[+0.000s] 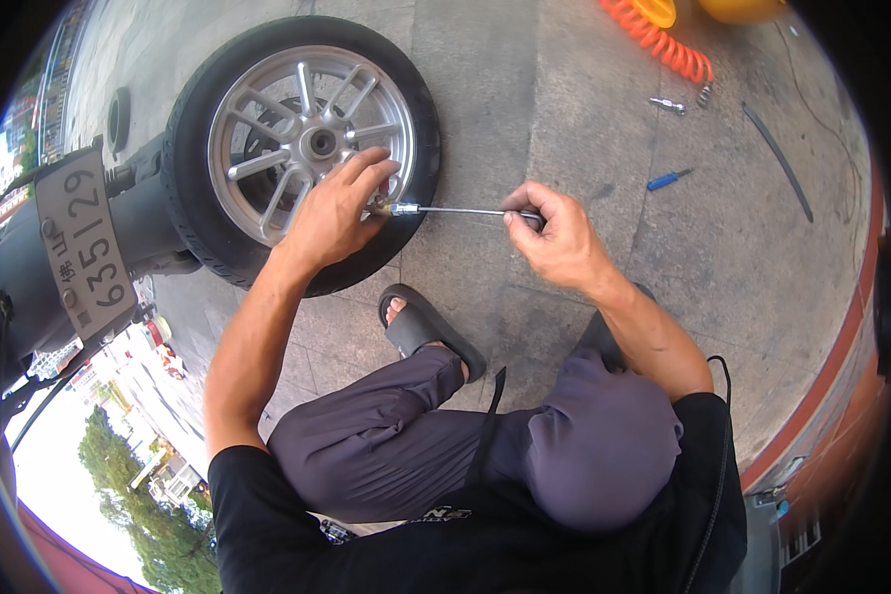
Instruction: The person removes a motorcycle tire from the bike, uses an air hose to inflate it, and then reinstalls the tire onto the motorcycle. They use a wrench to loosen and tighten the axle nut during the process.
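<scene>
A silver alloy wheel (pixel 364 134) with a black tyre (pixel 425 126) lies before me at the upper left, spokes facing up. Over its lower right rim, my left hand (pixel 341 200) pinches a brass and steel fitting (pixel 397 209). Part of this fitting is hidden under the fingers, and I cannot tell whether it is attached to the wheel's valve. A thin steel rod (pixel 460 211) runs straight out of the fitting to the right. My right hand (pixel 553 234) grips the rod's far end, where a dark handle or bent end shows partly between thumb and fingers.
A motorcycle tail with a licence plate (pixel 85 241) stands close at the left. On the paving lie a blue-handled screwdriver (pixel 664 180), a black rubber strip (pixel 779 163), a metal air-line coupler (pixel 668 105) and an orange coiled air hose (pixel 668 48). My sandalled foot (pixel 431 334) is below the tyre.
</scene>
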`<control>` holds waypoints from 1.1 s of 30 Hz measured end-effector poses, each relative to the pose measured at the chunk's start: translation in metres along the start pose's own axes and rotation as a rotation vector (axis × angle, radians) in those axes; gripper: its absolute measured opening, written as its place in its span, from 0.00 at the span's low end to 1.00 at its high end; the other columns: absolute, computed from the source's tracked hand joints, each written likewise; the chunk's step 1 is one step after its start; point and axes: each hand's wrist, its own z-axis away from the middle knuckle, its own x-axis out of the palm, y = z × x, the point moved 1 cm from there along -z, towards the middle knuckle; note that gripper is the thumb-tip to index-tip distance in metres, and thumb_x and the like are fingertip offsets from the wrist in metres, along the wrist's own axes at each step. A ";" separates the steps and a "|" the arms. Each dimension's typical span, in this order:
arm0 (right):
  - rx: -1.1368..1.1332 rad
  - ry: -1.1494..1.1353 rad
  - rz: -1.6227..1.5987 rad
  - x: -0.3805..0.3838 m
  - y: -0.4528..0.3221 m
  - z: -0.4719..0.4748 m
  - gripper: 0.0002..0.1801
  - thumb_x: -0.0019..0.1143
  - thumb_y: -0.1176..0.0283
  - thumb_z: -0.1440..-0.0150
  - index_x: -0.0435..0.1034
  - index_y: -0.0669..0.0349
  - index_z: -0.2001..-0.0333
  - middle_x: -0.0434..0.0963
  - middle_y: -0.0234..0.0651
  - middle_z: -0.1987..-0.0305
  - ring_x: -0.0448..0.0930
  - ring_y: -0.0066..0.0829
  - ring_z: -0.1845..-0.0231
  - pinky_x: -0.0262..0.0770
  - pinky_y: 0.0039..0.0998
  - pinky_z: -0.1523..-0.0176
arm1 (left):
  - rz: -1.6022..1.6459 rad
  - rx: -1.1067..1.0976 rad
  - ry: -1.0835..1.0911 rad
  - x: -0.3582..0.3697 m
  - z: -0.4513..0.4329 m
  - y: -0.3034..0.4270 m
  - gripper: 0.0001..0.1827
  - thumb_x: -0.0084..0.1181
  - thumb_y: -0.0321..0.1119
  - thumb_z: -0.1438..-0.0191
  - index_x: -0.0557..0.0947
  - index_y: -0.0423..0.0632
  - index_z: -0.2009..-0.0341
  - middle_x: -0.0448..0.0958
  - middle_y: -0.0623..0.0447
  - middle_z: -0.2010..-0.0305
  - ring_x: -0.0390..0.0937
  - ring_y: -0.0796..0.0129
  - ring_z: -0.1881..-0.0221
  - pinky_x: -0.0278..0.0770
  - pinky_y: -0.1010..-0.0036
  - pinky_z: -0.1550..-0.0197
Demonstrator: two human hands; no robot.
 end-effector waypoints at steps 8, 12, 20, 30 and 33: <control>0.008 -0.005 0.026 -0.001 0.000 -0.005 0.06 0.56 0.73 0.43 0.74 0.66 0.65 0.75 0.33 0.80 0.73 0.19 0.79 0.69 0.27 0.73 | -0.007 0.193 -0.063 0.007 -0.016 -0.016 0.29 0.65 0.22 0.64 0.75 0.47 0.52 0.73 0.48 0.42 0.72 0.48 0.44 0.72 0.60 0.42; -0.009 -0.016 0.048 -0.002 0.002 -0.007 0.06 0.56 0.73 0.43 0.74 0.65 0.65 0.75 0.32 0.80 0.72 0.18 0.80 0.68 0.26 0.74 | 0.056 0.151 -0.059 0.012 -0.018 -0.018 0.28 0.65 0.21 0.65 0.75 0.47 0.54 0.74 0.48 0.46 0.72 0.48 0.44 0.72 0.60 0.44; -0.010 -0.045 0.066 -0.006 0.009 -0.013 0.07 0.57 0.72 0.42 0.74 0.65 0.64 0.74 0.31 0.80 0.69 0.17 0.80 0.65 0.27 0.75 | 0.066 0.208 0.048 0.023 -0.016 -0.022 0.27 0.66 0.21 0.65 0.75 0.46 0.56 0.74 0.47 0.46 0.71 0.48 0.42 0.72 0.58 0.42; -0.042 -0.056 0.143 -0.008 -0.002 -0.013 0.05 0.55 0.74 0.42 0.73 0.66 0.65 0.72 0.29 0.78 0.68 0.17 0.77 0.64 0.26 0.72 | -0.190 0.258 -0.051 0.014 -0.020 -0.024 0.19 0.71 0.36 0.64 0.77 0.45 0.68 0.77 0.48 0.57 0.75 0.53 0.49 0.73 0.62 0.50; -0.037 -0.051 0.142 -0.004 -0.009 -0.017 0.07 0.55 0.73 0.43 0.73 0.66 0.65 0.75 0.37 0.79 0.72 0.23 0.80 0.67 0.29 0.74 | -0.226 0.187 -0.055 0.013 -0.016 -0.025 0.16 0.70 0.39 0.61 0.76 0.46 0.75 0.78 0.49 0.68 0.78 0.53 0.61 0.75 0.61 0.58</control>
